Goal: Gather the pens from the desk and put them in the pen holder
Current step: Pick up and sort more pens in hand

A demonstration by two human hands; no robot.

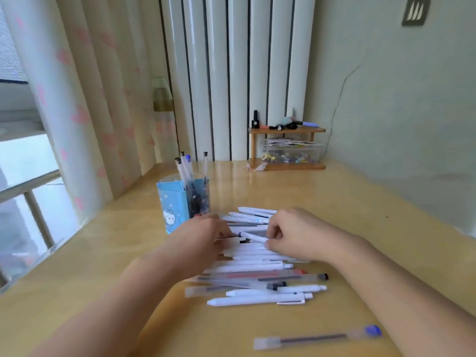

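Observation:
Several white and clear pens (pixel 257 284) lie side by side in a row on the wooden desk (pixel 360 215). A blue pen holder (pixel 177 204) with a cartoon face stands behind and left of them, with several pens upright in it. My right hand (pixel 291 235) pinches one white pen (pixel 253 237) in the middle of the row. My left hand (pixel 201 238) rests on the row's left end, fingers curled over the pens there; what it grips is hidden. A clear pen with a blue cap (pixel 319 337) lies apart near the front.
A small wooden shelf (pixel 286 148) with a clear box of clips and small items stands at the back of the desk against the wall. A curtain (pixel 85 112) and window run along the desk's left edge.

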